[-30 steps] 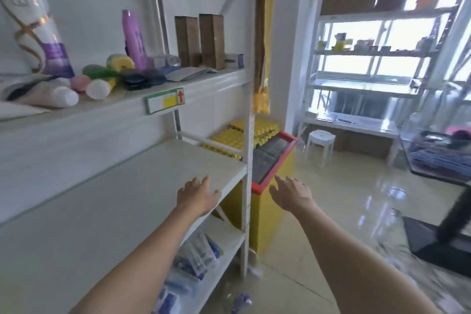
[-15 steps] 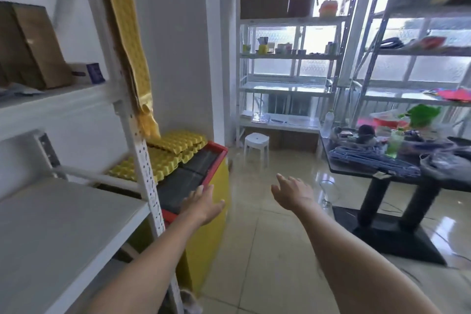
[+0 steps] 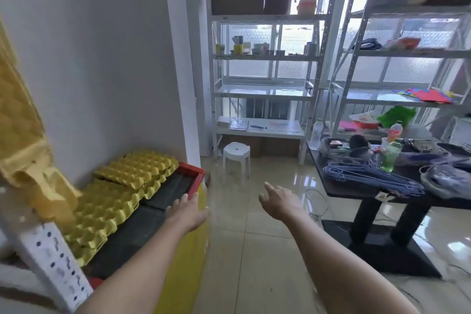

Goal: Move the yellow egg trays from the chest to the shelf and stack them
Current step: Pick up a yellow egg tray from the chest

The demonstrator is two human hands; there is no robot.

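Note:
Several yellow egg trays [image 3: 109,201] lie in overlapping piles on the dark lid of a yellow chest [image 3: 188,250] with a red rim, low on the left by the wall. My left hand [image 3: 187,211] hovers open over the chest's near right edge, holding nothing. My right hand [image 3: 280,199] is open too, out over the floor to the right of the chest, fingers spread. Only the perforated white post of the shelf [image 3: 53,262] shows at the lower left corner.
A yellow egg tray sheet [image 3: 23,135] hangs against the shelf post on the left. A white stool [image 3: 236,158] stands beyond the chest. A dark table [image 3: 382,181] with hangers and bottles is on the right. White racks [image 3: 265,94] line the far window.
The view has swung right from the shelf to the chest. Both hands have left the shelf board; the left one now reaches over the chest's edge.

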